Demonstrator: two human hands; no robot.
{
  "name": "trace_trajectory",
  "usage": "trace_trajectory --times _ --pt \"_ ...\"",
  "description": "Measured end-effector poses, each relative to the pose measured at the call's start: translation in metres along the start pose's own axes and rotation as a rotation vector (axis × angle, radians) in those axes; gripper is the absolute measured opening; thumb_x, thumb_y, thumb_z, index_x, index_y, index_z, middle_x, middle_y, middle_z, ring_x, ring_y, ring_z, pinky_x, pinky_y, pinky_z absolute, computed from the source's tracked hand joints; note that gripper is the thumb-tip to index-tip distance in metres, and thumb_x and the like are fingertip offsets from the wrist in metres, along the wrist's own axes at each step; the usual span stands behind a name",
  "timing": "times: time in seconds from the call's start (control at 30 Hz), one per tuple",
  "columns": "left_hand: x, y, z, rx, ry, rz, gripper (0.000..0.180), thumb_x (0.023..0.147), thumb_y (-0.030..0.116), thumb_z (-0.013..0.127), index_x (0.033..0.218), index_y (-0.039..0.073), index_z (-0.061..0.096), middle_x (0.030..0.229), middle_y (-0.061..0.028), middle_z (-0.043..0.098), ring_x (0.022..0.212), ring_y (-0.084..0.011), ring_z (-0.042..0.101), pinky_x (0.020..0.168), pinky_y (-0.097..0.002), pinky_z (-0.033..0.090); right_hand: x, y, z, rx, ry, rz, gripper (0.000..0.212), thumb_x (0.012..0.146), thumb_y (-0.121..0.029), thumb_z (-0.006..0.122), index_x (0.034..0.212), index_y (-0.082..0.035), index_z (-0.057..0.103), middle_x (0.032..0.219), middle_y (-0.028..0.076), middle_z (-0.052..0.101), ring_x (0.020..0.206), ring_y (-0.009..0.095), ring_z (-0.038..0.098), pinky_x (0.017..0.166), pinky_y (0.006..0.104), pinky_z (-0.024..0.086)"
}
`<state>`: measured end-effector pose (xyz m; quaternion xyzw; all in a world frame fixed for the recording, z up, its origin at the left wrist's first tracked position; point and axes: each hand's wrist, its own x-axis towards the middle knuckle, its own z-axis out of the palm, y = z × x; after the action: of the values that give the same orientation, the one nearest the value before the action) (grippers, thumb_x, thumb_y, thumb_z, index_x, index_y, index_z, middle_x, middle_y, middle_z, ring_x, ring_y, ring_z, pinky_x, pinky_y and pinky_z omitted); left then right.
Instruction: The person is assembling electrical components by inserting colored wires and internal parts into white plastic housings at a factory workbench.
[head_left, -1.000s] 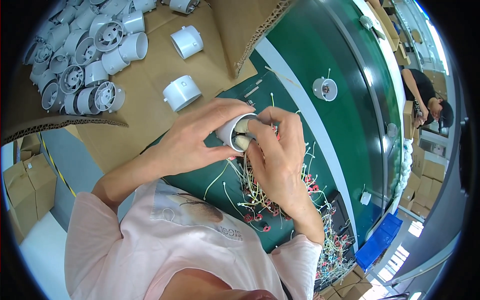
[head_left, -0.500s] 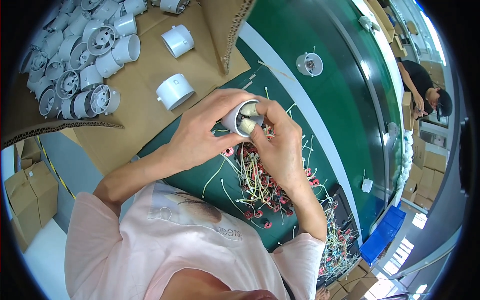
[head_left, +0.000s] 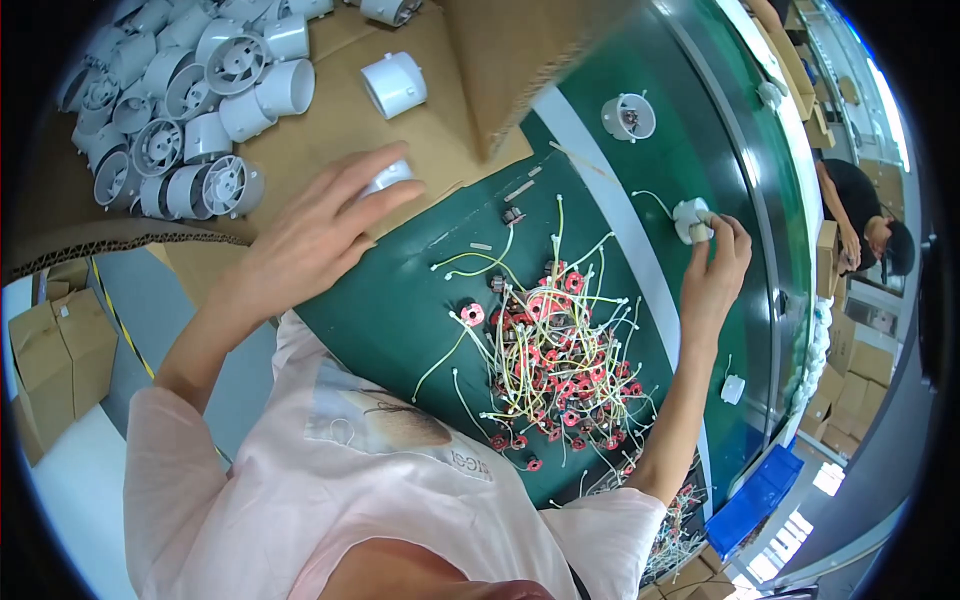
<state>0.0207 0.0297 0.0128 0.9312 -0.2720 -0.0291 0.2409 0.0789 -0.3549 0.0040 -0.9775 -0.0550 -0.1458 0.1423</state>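
Observation:
My left hand (head_left: 315, 225) reaches over the cardboard with its fingers spread around a white plastic fan housing (head_left: 388, 178). That hand partly covers the housing, and whether it touches is unclear. Out on the green belt, my right hand (head_left: 716, 262) pinches another white housing (head_left: 692, 220), from which a thin white wire trails. Pale covers wrap my right fingertips. Between my arms lies a heap of small red-and-black motor parts (head_left: 560, 360) with white and yellow wires on the green surface.
A big cardboard box (head_left: 470, 60) at upper left holds many white housings (head_left: 185, 100), with one lone housing (head_left: 394, 84) apart. On the belt (head_left: 690, 130) stand a housing (head_left: 628, 117) and a smaller white piece (head_left: 733, 388). A blue bin (head_left: 755, 500) and a person (head_left: 860, 220) are at right.
My hands have parted from the housing they held together. The right carried it out to the belt at the right; the left moved left to another housing on the cardboard.

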Motion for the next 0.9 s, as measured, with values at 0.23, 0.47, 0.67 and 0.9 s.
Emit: trace_trajectory --times 0.23,0.47,0.67,0.9 --pt "0.009 -0.006 0.001 -0.563 0.093 -0.193 0.059 0.07 0.003 0.068 0.125 0.01 0.046 0.125 -0.0102 0.044 0.113 -0.0252 0.048 0.095 -0.0338 0.04 0.004 -0.131 0.033 0.327 -0.539 -0.035 0.014 0.086 -0.01 0.054 0.097 -0.002 0.057 0.06 0.006 0.057 0.056 0.017 0.057 0.056 0.0294 0.044" --pt "0.003 -0.011 0.007 -1.187 0.055 -0.269 0.065 0.068 0.005 0.075 0.125 0.005 0.043 0.12 -0.0088 0.048 0.11 -0.0196 0.05 0.094 -0.0311 0.04 0.002 -0.14 0.023 0.602 -0.784 0.091 0.019 0.085 -0.005 0.055 0.103 -0.001 0.054 0.078 0.009 0.063 0.065 0.014 0.06 0.056 0.0294 0.046" --pt "0.007 0.0 0.018 -0.837 0.139 -0.293 0.081 0.064 0.007 0.079 0.131 0.006 0.034 0.12 -0.0084 0.048 0.109 -0.0165 0.05 0.092 -0.0305 0.042 -0.017 -0.137 -0.042 1.146 -0.285 0.24 0.014 0.087 -0.001 0.051 0.101 0.001 0.047 0.101 0.016 0.06 0.081 0.021 0.064 0.071 0.0298 0.053" --pt "0.016 0.024 0.019 -1.037 0.075 -0.297 0.075 0.068 0.003 0.073 0.129 0.007 0.03 0.12 -0.0078 0.045 0.111 -0.0154 0.048 0.095 -0.0311 0.039 -0.048 -0.15 -0.015 1.465 -0.152 -0.055 0.029 0.084 0.006 0.055 0.107 0.002 0.039 0.113 0.025 0.052 0.1 0.032 0.06 0.084 0.0374 0.051"
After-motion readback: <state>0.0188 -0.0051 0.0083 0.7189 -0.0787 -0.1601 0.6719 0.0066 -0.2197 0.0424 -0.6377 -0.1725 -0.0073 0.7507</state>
